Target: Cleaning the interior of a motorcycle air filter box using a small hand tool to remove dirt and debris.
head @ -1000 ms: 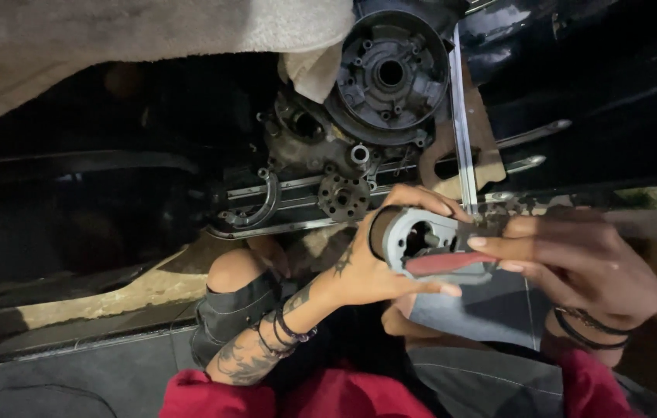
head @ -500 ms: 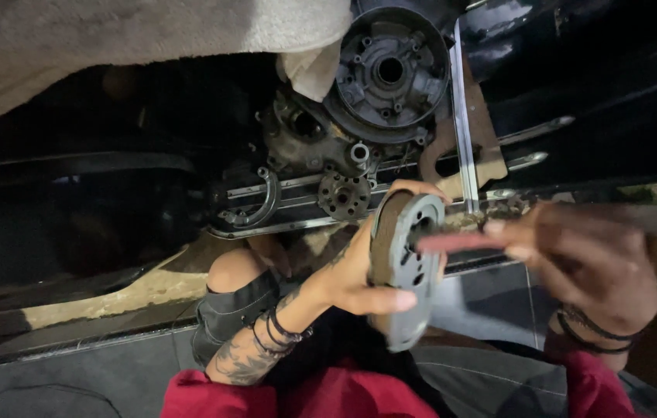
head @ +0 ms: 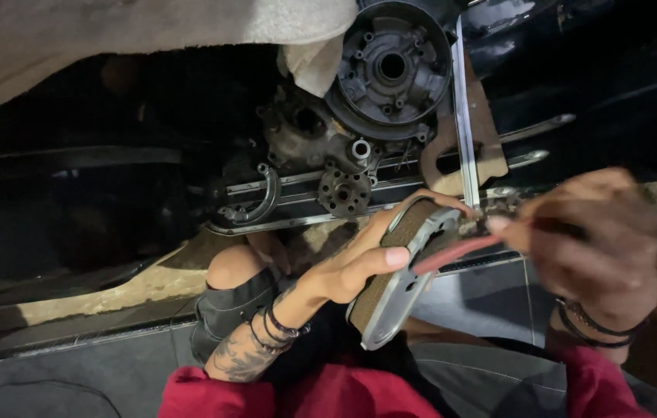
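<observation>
— What did the person wear?

— Red sleeves, pushed up past the forearms, and dark grey shorts point(head: 228, 310) that left a knee point(head: 229, 265) bare.

— Anything on the arms?

— The left forearm carried a dark tattoo point(head: 237, 358) with curling shapes. Several thin black bands point(head: 270, 329) ringed the left wrist, and the right wrist had similar dark bands point(head: 588, 325).

— And the hands?

— Bare. The left hand point(head: 351, 267) showed short nails; the right hand point(head: 591, 232) was blurred.

Brake shoe point(head: 398, 271): matt grey metal, rough lining.
</observation>
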